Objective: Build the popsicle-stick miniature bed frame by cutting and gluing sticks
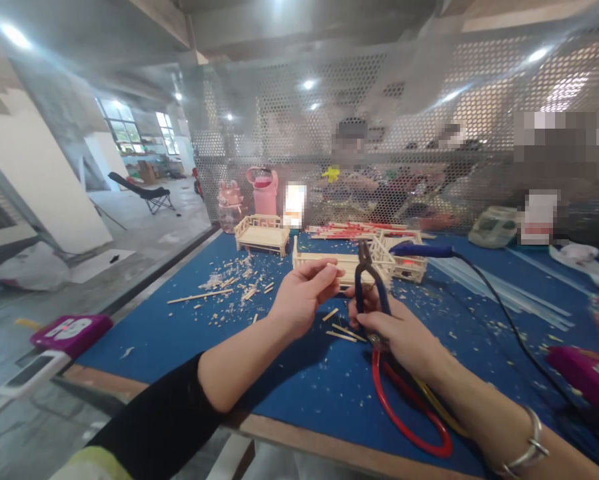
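Right hand (402, 333) grips pliers (368, 277); left hand (304, 299) seemingly pinched.

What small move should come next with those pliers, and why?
Probably bring the left hand across to the pliers: its fingers are pinched shut just beside them, the right hand holds the pliers upright, and short sticks lie on the mat below.

Pliers (372, 288) half hidden in right hand (404, 337)

Matt blue cloth covered the table (299, 393), strewn with pale raw wood sticks (199, 296); the pliers (368, 280) showed dark metal.
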A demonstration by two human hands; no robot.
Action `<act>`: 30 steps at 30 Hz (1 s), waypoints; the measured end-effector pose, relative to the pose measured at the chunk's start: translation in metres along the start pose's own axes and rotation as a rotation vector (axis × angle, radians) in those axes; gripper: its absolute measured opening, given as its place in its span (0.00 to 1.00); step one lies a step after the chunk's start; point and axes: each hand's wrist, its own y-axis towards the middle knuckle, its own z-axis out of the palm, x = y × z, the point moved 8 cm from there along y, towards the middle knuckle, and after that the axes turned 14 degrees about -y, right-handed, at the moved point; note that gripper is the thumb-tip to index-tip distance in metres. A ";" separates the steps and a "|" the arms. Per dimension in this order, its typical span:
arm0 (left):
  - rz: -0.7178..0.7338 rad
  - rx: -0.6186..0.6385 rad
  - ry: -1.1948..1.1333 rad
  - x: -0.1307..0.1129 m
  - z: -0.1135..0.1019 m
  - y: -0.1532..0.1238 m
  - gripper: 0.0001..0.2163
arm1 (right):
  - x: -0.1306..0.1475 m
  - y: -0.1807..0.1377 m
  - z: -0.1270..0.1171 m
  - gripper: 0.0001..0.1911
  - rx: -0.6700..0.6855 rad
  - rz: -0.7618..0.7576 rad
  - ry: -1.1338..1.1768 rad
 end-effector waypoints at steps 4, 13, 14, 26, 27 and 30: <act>0.170 -0.045 0.136 -0.011 0.000 -0.004 0.10 | -0.002 -0.002 0.009 0.18 0.049 0.007 0.002; 0.572 0.019 0.379 -0.037 0.015 -0.018 0.05 | 0.004 -0.013 0.028 0.17 0.172 0.046 0.198; 0.585 0.025 0.393 -0.037 0.015 -0.019 0.05 | 0.005 -0.014 0.028 0.16 0.168 0.051 0.202; 0.562 0.125 0.622 -0.032 0.023 -0.024 0.09 | 0.005 -0.010 0.014 0.14 0.037 -0.041 -0.019; 0.542 0.138 0.660 -0.031 0.024 -0.024 0.11 | 0.006 -0.010 0.013 0.14 0.033 -0.053 -0.053; 0.522 0.171 0.778 -0.027 0.028 -0.025 0.15 | 0.009 -0.010 0.010 0.16 0.009 -0.077 -0.187</act>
